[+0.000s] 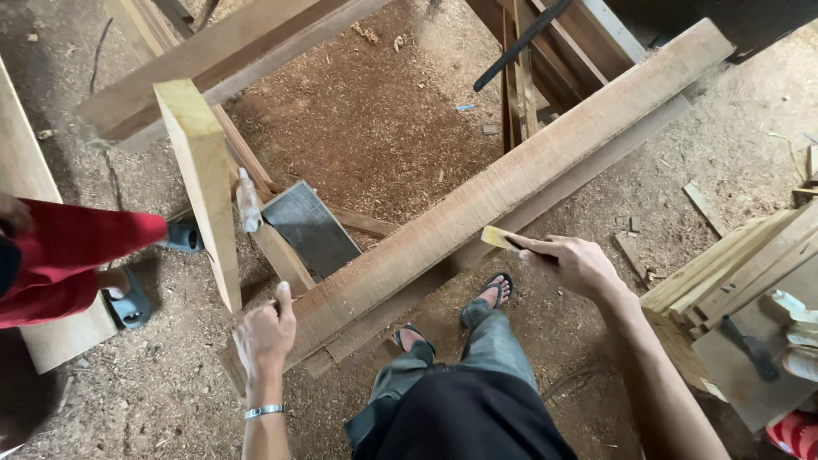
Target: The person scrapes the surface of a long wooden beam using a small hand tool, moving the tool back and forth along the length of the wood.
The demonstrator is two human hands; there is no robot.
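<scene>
Long rough-sawn plank (pixel 511 183) lying diagonally across a wooden frame (pixel 230 51) above the sawdust floor (pixel 366 119). Right hand (pixel 573 264), grip pinching a small pale wood block (pixel 496 238), presses it on the plank's edge; left hand (pixel 266 334), fingers curled, steadies the lower end

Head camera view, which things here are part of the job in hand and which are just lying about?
In use:
long plank
small yellow piece in right hand
left hand on the plank's end

Lying about:
square
stacked boards
upright pale board
</scene>
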